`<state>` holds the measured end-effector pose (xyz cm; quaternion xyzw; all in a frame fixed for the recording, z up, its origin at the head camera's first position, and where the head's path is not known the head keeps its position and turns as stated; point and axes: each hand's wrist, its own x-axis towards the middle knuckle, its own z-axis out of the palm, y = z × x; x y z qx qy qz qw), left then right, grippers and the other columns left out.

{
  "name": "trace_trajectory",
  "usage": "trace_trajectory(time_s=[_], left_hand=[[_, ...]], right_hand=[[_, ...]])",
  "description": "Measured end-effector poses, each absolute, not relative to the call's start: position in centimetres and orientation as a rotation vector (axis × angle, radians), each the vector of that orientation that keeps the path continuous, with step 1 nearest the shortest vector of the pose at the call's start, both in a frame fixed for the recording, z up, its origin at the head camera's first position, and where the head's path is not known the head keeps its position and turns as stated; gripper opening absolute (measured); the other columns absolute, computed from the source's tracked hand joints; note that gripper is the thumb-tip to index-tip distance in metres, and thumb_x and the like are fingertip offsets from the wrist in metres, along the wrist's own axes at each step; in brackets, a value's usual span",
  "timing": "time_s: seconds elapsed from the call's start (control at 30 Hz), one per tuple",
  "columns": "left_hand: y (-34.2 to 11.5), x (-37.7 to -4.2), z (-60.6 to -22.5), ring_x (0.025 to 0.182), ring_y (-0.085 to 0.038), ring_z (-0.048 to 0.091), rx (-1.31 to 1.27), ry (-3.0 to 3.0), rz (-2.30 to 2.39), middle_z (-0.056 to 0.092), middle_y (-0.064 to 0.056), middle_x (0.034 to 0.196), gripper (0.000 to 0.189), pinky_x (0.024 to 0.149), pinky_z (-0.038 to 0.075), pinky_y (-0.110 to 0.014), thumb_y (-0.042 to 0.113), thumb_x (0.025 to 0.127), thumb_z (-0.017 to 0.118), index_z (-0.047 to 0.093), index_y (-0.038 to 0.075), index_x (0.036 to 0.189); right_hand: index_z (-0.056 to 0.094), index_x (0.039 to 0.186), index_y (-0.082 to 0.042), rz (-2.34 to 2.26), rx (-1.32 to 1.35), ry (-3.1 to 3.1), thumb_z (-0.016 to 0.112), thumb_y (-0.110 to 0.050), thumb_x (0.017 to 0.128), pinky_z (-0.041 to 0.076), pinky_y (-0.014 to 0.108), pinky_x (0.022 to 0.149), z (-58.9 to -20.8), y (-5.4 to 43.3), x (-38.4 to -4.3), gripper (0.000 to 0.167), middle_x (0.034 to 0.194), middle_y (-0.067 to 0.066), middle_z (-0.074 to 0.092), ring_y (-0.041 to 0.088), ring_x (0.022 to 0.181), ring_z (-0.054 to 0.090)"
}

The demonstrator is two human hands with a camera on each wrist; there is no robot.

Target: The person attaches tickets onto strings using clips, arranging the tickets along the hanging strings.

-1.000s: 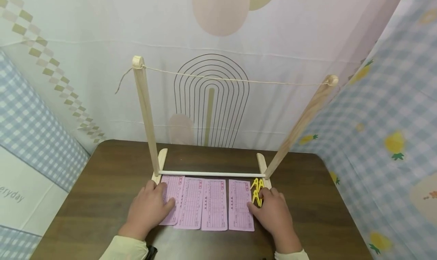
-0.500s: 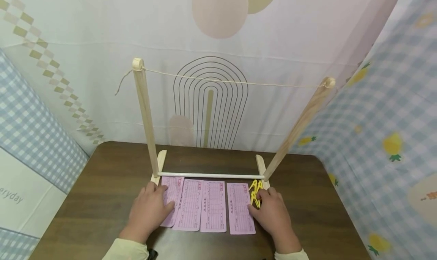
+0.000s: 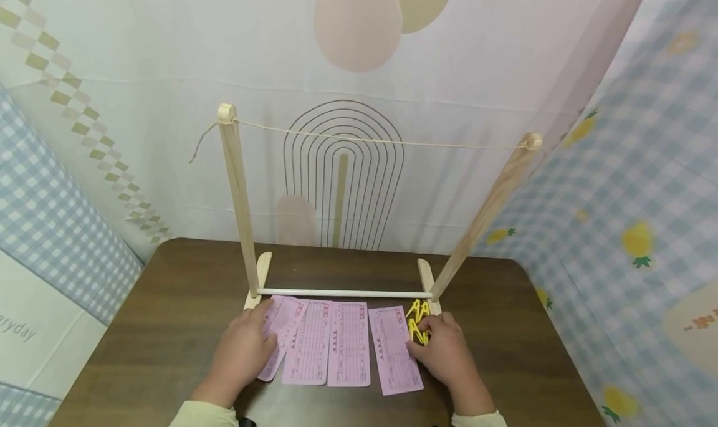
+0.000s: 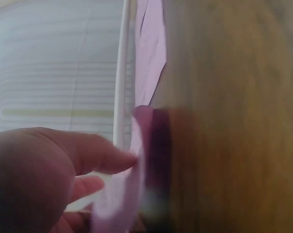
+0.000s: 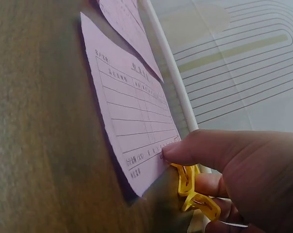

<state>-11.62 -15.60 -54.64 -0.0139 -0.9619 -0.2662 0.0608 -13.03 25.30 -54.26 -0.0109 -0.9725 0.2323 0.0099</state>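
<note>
And the left hand (image 3: 240, 352) has the leftmost slip (image 3: 282, 327) pinched at its left edge, that pink paper bowed up off the wood in the left wrist view. Danger here: squeeze harder and it creases; and because its upper right corner laps the next of the middle 2 slips (image 3: 306, 352), a tug could drag that neighbour crooked.

Over to the right hand (image 3: 447, 350): thumb on the right edge of the rightmost slip (image 3: 395, 350), other fingers bent in among the yellow clips (image 3: 413, 325). Whether it grips paper, clip or neither, I cannot tell. That slip sits askew, a gap from the other 3, and with clips crowded against the same fingertips, 1 could catch and scatter the bunch. A careless knuckle might also nudge the rack's foot, since both hands work right beside the 2 posts, left (image 3: 238, 196) and right (image 3: 483, 218), and shake the string (image 3: 370, 140) tied between them.

The surface: a dark brown wood-grain table (image 3: 493, 327), rounded at its far corners, the white rod (image 3: 344, 293) running just beyond the slips. Behind, a pale wall cloth (image 3: 179, 134) printed with arches and blobs; blue checks drape left and right, yellow fruit on the right side.
</note>
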Motion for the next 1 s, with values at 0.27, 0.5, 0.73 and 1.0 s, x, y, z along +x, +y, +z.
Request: trace_trajectory(time_s=[0.27, 0.5, 0.73, 1.0], left_hand=[[-17.4, -11.9, -53.9, 0.08, -0.017, 0.066, 0.074, -2.874, -1.232, 0.078, -0.016, 0.118, 0.066, 0.067, 0.056, -0.036, 0.007, 0.098, 0.07, 0.056, 0.008, 0.162], [-17.9, -11.7, -53.2, 0.084, -0.014, 0.065, 0.102, -2.873, -1.307, 0.076, -0.01, 0.115, 0.062, 0.067, 0.053, -0.028, 0.011, 0.099, 0.071, 0.061, 0.011, 0.16], [-17.7, -11.3, -52.2, 0.086, -0.013, 0.071, 0.086, -2.811, -1.387, 0.081, -0.013, 0.118, 0.05, 0.07, 0.058, -0.028, 0.015, 0.103, 0.074, 0.067, 0.005, 0.152], [-18.0, -11.7, -51.1, 0.078, -0.015, 0.073, 0.138, -2.632, -1.672, 0.081, -0.014, 0.103, 0.033, 0.066, 0.063, -0.029, 0.016, 0.107, 0.073, 0.075, 0.002, 0.137]], right_hand=[[0.075, 0.1, -0.011, 0.798, -0.125, -3.016, 0.091, -0.021, 0.077, 0.051, 0.037, 0.079, -54.6, 25.3, -13.1, 0.03, 0.111, 0.01, 0.059, 0.025, 0.097, 0.058], [0.075, 0.104, -0.01, 0.876, -0.178, -3.009, 0.09, -0.02, 0.076, 0.051, 0.037, 0.08, -54.6, 25.3, -13.1, 0.033, 0.115, 0.01, 0.059, 0.026, 0.102, 0.058], [0.074, 0.104, -0.01, 0.92, -0.156, -2.974, 0.09, -0.02, 0.08, 0.054, 0.04, 0.083, -54.3, 25.5, -13.0, 0.031, 0.114, 0.011, 0.064, 0.024, 0.099, 0.062], [0.074, 0.113, -0.008, 1.156, -0.193, -2.886, 0.088, -0.018, 0.087, 0.051, 0.029, 0.069, -51.8, 26.3, -13.1, 0.031, 0.102, 0.01, 0.07, 0.016, 0.083, 0.061]])
